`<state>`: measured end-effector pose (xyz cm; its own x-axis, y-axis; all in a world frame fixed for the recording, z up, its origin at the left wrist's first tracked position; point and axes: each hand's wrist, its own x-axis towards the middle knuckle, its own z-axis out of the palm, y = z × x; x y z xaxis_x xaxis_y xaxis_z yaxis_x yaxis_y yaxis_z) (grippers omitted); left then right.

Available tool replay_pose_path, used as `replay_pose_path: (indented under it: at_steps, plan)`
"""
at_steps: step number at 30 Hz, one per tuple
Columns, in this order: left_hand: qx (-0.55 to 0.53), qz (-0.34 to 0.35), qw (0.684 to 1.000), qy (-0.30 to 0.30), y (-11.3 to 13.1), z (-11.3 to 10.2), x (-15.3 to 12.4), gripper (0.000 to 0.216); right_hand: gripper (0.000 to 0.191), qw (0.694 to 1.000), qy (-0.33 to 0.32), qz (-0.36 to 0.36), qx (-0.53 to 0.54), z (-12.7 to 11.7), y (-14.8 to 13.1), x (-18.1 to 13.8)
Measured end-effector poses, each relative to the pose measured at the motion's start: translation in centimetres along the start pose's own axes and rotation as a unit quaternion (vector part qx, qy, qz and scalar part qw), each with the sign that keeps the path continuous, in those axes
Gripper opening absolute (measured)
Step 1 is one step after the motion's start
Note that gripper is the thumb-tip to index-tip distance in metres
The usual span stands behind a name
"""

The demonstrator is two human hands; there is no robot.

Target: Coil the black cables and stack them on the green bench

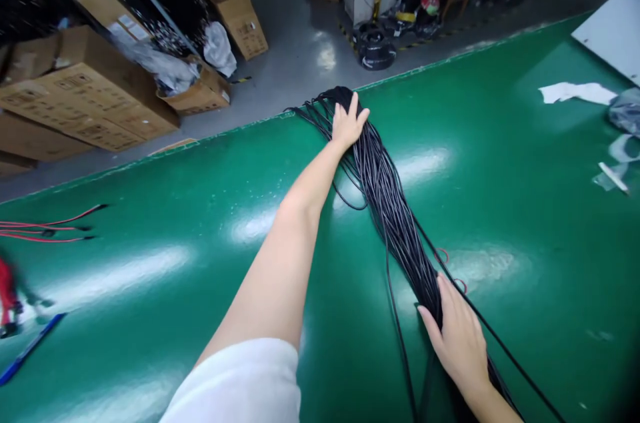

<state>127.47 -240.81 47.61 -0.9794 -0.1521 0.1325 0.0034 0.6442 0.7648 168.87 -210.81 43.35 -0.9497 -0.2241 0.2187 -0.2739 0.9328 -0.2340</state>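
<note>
A long bundle of black cables (387, 189) runs diagonally over the green tabletop, from its far edge down to the lower right. On the far end of the bundle lies my left hand (349, 121), its fingers spread and the arm stretched out. My right hand (460, 339) is cupped around the nearer part, thumb on the left side and fingers over the right side. Several loose strands stray from the bundle on both sides. Small red ties (461, 285) show beside it, just above my right hand.
Red-and-black wires (45, 229) and a blue pen (33, 349) lie at the left of the green table (165, 323). White paper scraps (577, 93) and a white board (615, 29) are at the right. Beyond the table, cardboard boxes (90, 86) and black coils (375, 49) stand on the floor.
</note>
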Motion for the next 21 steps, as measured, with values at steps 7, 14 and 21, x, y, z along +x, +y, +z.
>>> replay_pose_path:
  at_steps: [7,14,21]
  plan:
    - [0.126,0.001,0.984,-0.123,2.2,3.3,-20.3,0.068,0.067,0.997,-0.047,0.034,0.054,2.4,0.5,1.7]
    - [0.225,-0.036,0.949,-0.219,2.3,-2.7,-25.4,0.073,0.060,0.988,-0.135,0.046,0.062,1.7,2.8,6.2]
    - [0.270,0.023,0.955,-0.121,9.3,-15.7,-24.0,0.038,0.052,0.969,-0.102,0.139,0.177,-1.9,0.5,7.6]
